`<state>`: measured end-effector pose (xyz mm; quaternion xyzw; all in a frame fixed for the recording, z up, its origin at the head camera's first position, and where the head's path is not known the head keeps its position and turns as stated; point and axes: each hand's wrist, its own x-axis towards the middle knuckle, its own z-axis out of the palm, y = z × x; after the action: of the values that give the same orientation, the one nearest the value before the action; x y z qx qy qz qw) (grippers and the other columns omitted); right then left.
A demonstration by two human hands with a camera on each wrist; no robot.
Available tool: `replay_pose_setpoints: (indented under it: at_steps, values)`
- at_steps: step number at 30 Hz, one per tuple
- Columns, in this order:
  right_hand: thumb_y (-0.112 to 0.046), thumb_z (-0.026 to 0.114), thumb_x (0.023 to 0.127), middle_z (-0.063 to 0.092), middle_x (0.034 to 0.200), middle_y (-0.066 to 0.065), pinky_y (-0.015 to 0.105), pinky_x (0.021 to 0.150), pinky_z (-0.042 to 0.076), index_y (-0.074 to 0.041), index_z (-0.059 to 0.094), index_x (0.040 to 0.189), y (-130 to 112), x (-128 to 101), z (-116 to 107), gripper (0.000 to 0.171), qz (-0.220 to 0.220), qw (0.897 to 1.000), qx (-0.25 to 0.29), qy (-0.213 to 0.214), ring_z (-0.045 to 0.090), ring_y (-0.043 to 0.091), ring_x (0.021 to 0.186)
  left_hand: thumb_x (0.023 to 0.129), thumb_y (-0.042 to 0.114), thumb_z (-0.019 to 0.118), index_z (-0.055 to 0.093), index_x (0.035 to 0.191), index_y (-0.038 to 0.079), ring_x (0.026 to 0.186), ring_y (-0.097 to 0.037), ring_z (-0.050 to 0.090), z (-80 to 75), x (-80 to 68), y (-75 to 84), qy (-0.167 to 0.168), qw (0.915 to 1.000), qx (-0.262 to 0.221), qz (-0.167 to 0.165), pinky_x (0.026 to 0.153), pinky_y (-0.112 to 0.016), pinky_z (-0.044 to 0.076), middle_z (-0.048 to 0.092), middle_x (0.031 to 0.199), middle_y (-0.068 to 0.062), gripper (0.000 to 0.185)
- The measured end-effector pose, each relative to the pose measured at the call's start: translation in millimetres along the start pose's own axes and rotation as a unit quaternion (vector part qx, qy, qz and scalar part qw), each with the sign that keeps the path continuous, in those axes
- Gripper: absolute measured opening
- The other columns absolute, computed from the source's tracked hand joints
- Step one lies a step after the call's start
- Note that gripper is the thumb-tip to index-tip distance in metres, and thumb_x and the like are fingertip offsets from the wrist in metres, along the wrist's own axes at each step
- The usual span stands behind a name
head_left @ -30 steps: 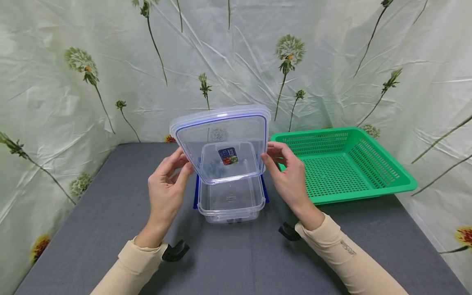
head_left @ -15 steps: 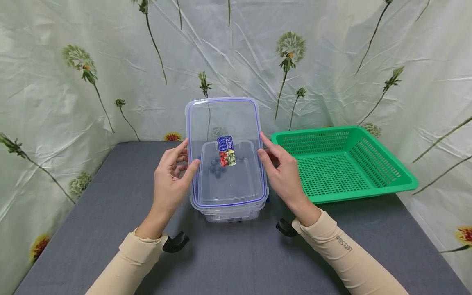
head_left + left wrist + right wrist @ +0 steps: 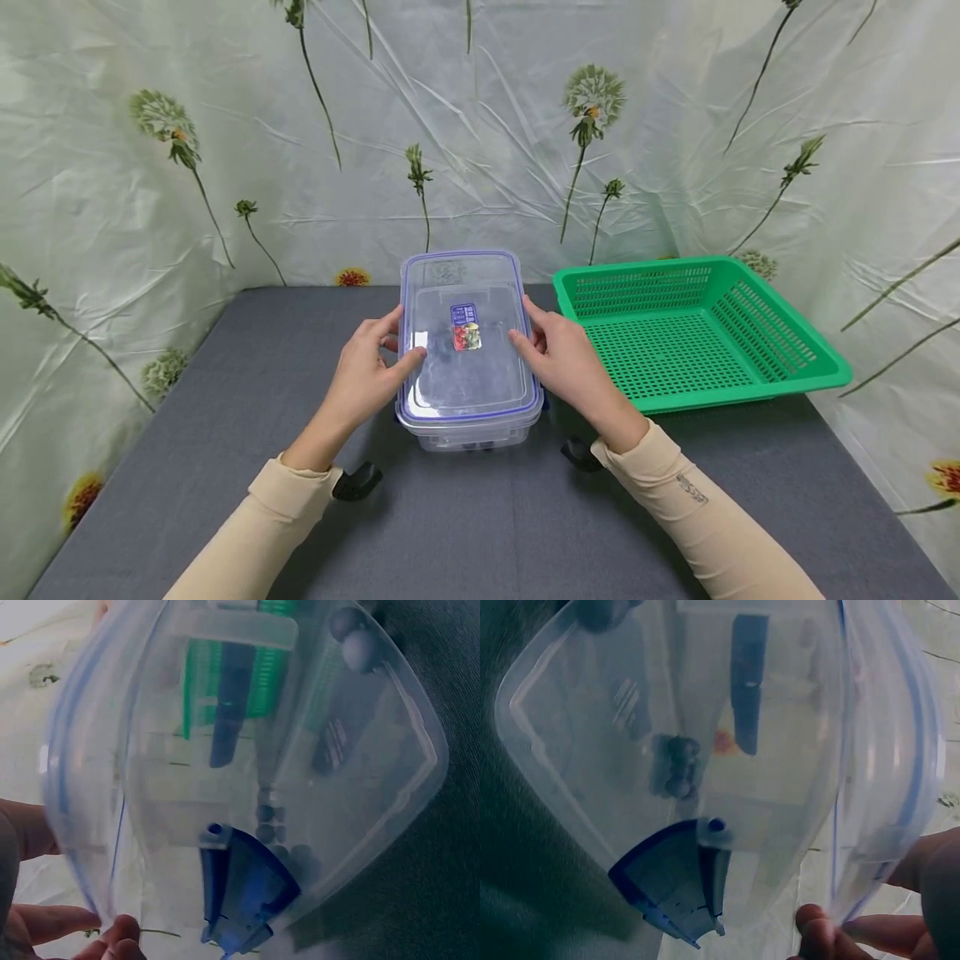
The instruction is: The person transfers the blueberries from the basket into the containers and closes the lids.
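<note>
A clear lid with a blue seal and a printed label lies over a clear food container. Its near edge meets the rim, while the far edge looks raised. My left hand pinches the lid's left edge, thumb on top and fingers at the side. On the right edge, my right hand holds it likewise. Through the container's wall, dark blueberries show on the bottom. Blue side latches hang outward, one in the left wrist view, another latch in the right wrist view.
A green perforated basket stands close on the right, beyond my right hand. Grey cloth covers the table. Behind it hangs a pale curtain printed with dandelions.
Both hands have brought the lid down and tilted it flatter over the container. Its far edge has dropped, and its near edge now meets the rim. The basket has stayed put.
</note>
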<state>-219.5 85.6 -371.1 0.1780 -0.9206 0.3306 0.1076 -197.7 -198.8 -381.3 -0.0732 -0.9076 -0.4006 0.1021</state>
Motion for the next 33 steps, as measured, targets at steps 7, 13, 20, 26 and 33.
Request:
replay_pose_setpoints:
  at_steps: [7, 13, 20, 26, 33]
  values:
    - [-0.031, 0.066, 0.108, 0.057, 0.074, 0.006, 0.028, 0.053, 0.037, 0.002, 0.050, 0.157, 3, 2, 4, 0.061, 0.007, 0.997, -0.077, -0.020, 0.047, 0.017, 0.061, 0.102, 0.029, 0.074, 0.043, 0.163, 0.002, 0.108, -0.032, 0.062, 5.0, 3.7, -1.9, -0.039, 0.9986, 0.034, -0.015, 0.075, -0.033, 0.051, 0.061, 0.132, -0.021, 0.073]
    - [-0.031, 0.063, 0.109, 0.065, 0.084, 0.013, 0.029, 0.052, 0.039, 0.002, 0.055, 0.154, 3, 1, 8, 0.056, -0.007, 0.992, -0.123, -0.023, 0.049, 0.017, 0.061, 0.103, 0.031, 0.072, 0.043, 0.163, 0.002, 0.106, -0.031, 0.061, 6.8, 5.0, -3.2, -0.050, 0.9976, 0.039, -0.030, 0.075, -0.034, 0.052, 0.060, 0.133, -0.020, 0.072]
    - [-0.029, 0.063, 0.109, 0.064, 0.084, 0.013, 0.029, 0.051, 0.038, 0.001, 0.059, 0.151, 3, 1, 12, 0.052, -0.004, 0.991, -0.128, -0.029, 0.047, 0.018, 0.060, 0.104, 0.033, 0.071, 0.044, 0.162, 0.002, 0.103, -0.030, 0.061, 8.3, 5.1, -6.8, -0.058, 0.9968, 0.043, -0.036, 0.078, -0.037, 0.051, 0.058, 0.135, -0.021, 0.071]
    - [-0.031, 0.062, 0.110, 0.069, 0.095, 0.016, 0.029, 0.052, 0.041, 0.001, 0.059, 0.150, 1, 0, 14, 0.052, 0.003, 0.991, -0.133, -0.033, 0.050, 0.018, 0.064, 0.104, 0.033, 0.071, 0.045, 0.162, 0.003, 0.103, -0.031, 0.061, 8.7, 3.5, -8.0, -0.060, 0.9965, 0.044, -0.038, 0.079, -0.039, 0.052, 0.058, 0.137, -0.022, 0.070]
    - [-0.029, 0.061, 0.110, 0.071, 0.103, 0.019, 0.029, 0.052, 0.041, 0.001, 0.058, 0.151, -2, -1, 15, 0.051, 0.012, 0.989, -0.143, -0.045, 0.051, 0.019, 0.065, 0.104, 0.032, 0.072, 0.046, 0.161, 0.001, 0.105, -0.032, 0.062, 7.6, 3.2, -8.0, -0.068, 0.9960, 0.041, -0.042, 0.082, -0.039, 0.051, 0.060, 0.136, -0.022, 0.070]
